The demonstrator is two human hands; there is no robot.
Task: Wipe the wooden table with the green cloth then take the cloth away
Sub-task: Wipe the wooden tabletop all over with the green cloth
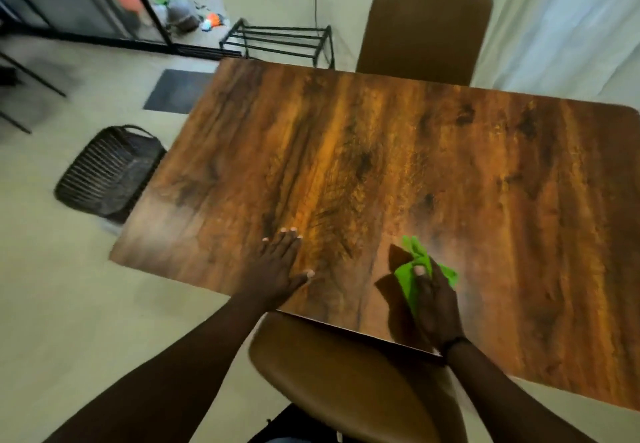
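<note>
At the far left of the frame, a dark woven basket (110, 174) sits on the pale floor (52, 286), just beside the left edge of the bench (398, 172). Above it, in the upper left, a glass door with a black frame (145, 2) shows blurred things behind it, and a dark mat (178, 91) lies on the floor near the bench's far left corner. A black metal rack (280, 40) stands on the floor beyond that corner. The wooden bench fills the middle of the frame, its grain running from near to far. In the lower left of centre, the left hand (278, 266) lies flat on the bench, palm down, fingers straight and together, thumb spread to the right, holding nothing. Below it, at the bottom centre, the curved back of a brown chair (346, 380) is tucked against the near edge. To the right of the left hand, the right hand (434, 299) rests on the bench near the near edge, fingers curled over a bunched green cloth (410, 278), thumb on top of it; the cloth lies on the wood and sticks out beyond the fingertips. A second brown chair (426, 32) stands at the far side, upper centre right. White curtains (571, 20) hang at the upper right.
</note>
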